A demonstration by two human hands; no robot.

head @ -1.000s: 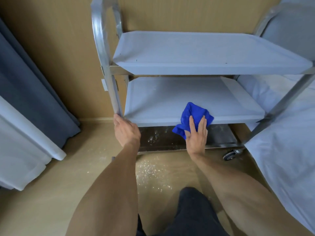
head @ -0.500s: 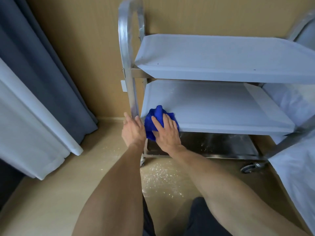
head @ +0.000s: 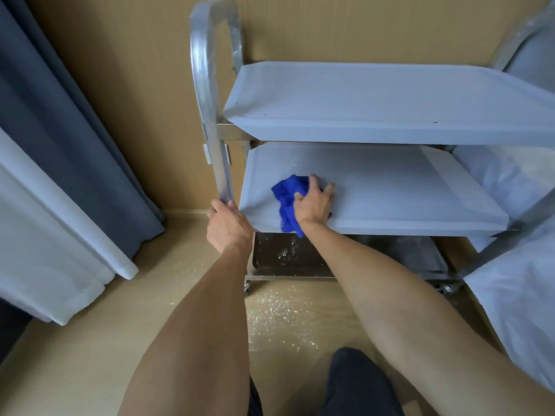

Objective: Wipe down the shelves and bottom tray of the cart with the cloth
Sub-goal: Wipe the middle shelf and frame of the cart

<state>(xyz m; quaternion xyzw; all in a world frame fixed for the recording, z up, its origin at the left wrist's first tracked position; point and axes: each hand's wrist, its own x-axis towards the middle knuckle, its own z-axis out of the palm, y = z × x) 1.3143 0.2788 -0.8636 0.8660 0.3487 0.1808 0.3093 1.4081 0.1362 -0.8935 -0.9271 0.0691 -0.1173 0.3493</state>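
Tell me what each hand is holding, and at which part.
The left hand grips the cart's frame post at its lower part. The right hand presses the blue cloth on the middle shelf, covering its right part.

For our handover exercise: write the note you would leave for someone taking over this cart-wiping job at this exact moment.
Left hand grips the cart's upright post, steadying it.
Right hand presses the blue cloth on the middle shelf, near its front left corner.
Done: cannot tell which surfaces are finished.
Left: the bottom tray shows white specks; the top shelf has a few dark marks.
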